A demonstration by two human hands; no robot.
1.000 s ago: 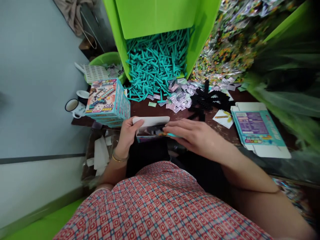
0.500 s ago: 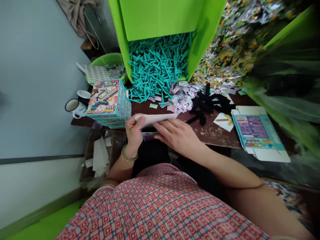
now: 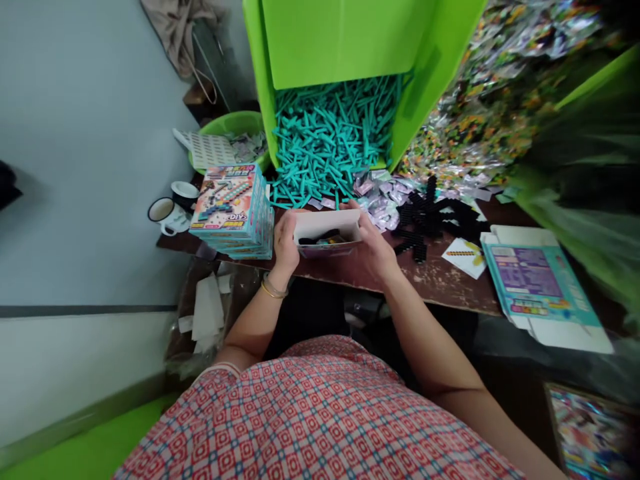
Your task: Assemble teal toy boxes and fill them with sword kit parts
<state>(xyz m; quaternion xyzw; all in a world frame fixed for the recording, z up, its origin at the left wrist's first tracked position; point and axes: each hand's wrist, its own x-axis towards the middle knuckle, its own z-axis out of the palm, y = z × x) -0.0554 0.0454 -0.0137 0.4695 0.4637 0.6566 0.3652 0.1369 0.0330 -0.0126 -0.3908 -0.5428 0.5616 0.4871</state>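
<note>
An open box [image 3: 327, 221] with white inner walls is held between my two hands over the table's front edge. Black pieces and some coloured bits show inside it. My left hand [image 3: 287, 243] grips the box's left end, and my right hand [image 3: 374, 245] is wrapped round its right end. Just left of my left hand stands a stack of printed boxes [image 3: 227, 203]. Black studded pieces [image 3: 417, 217] lie to the right of my right hand, beside a pile of small packets [image 3: 387, 200].
A green bin [image 3: 343, 47] spills turquoise sticks [image 3: 320, 143] behind the box. Flattened cartons [image 3: 537, 283] and a printed card [image 3: 464, 257] lie at the right. Mugs [image 3: 170, 216] and a green basket [image 3: 233, 124] stand at the left. Bagged parts [image 3: 465, 127] fill the back right.
My right hand has moved from over the box's opening to its right end. The box has tipped so its contents show. The whole view has shifted slightly.
</note>
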